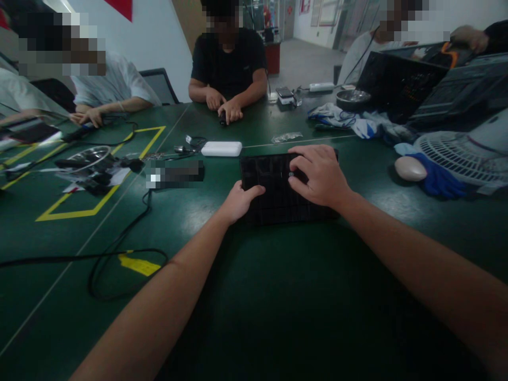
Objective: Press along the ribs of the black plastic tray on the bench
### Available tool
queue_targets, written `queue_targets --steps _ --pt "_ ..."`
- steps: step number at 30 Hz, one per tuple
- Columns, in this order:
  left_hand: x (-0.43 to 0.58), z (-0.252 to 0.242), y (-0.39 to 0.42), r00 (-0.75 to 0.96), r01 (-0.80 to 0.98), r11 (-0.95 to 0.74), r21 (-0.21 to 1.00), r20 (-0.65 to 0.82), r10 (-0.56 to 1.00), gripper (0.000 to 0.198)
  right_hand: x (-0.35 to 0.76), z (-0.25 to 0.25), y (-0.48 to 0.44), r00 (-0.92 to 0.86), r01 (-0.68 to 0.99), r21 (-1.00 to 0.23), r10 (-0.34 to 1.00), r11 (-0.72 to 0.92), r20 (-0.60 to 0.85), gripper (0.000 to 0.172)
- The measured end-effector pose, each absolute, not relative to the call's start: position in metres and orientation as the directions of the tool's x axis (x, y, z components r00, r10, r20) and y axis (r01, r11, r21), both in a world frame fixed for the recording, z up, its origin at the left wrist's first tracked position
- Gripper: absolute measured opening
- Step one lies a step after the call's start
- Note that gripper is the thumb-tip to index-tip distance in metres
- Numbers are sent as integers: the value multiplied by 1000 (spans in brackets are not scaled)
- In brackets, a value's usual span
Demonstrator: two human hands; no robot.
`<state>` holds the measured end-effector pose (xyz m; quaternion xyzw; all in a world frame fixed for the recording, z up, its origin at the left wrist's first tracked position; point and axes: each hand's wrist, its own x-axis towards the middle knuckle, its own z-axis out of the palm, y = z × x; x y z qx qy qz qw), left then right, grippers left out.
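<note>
In front of me on the green table lies a flat, black rectangular tray [273, 203] with faint grid-like lines across its dark surface. My left hand [240, 202] grips its left edge, the thumb lying over the top and the other fingers hidden beneath or behind the edge. Over the tray's right half, my right hand [319, 174] is closed in a pinch. A small grey, shiny piece [291, 174] shows between thumb and fingertips; its exact kind is too small to make out. The right hand hides part of the tray.
Beyond the tray lie a white power bank [222, 148] and a clear plastic bag [286, 137]. Black cable [119, 238] loops at left, near a metal bowl [85, 161]. On the right are a white fan [456, 156], blue glove [444, 177] and computer mouse [410, 168]. People sit opposite.
</note>
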<state>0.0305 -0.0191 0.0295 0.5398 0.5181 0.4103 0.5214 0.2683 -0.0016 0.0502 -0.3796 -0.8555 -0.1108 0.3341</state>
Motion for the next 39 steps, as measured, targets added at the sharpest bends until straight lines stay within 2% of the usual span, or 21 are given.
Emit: queue_targets --steps 39 --pt "31 30 -21 108 123 89 988 -102 989 40 268 49 -1 -496 733 -22 557 679 666 13"
